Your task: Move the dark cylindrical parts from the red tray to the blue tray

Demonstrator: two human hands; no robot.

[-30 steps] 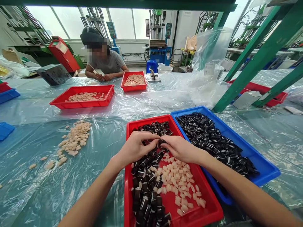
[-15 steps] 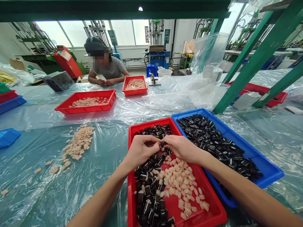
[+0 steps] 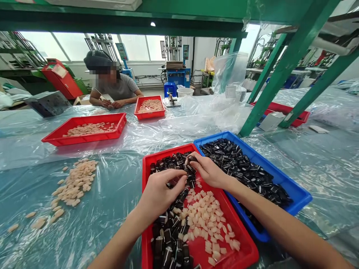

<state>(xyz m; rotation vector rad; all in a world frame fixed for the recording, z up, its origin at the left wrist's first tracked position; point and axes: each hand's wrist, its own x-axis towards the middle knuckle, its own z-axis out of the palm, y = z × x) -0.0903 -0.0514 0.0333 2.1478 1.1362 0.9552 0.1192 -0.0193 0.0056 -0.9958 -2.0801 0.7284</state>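
My right hand (image 3: 209,171) pinches a small black piece (image 3: 192,158) between thumb and fingers, above the far part of a red tray (image 3: 246,257). To its left and slightly nearer is my left hand (image 3: 159,192), apart from it. Its thumb and forefinger come together at the tips; whatever they hold, if anything, is too small to make out. Below the hands, many black cylindrical pieces (image 3: 168,239) fill the tray's left and far side. Small pale pieces (image 3: 206,213) lie heaped in its middle and right.
A blue tray (image 3: 298,198) of black pieces adjoins on the right. Pale oval pieces (image 3: 75,183) lie loose on the plastic-covered table at left. Two red trays (image 3: 84,140) stand farther back, near a seated person (image 3: 120,87). Green frame posts (image 3: 286,71) rise at right.
My hands have parted: the right keeps the black piece and lifts slightly away, while the left draws back from it. The camera view has turned a little right.
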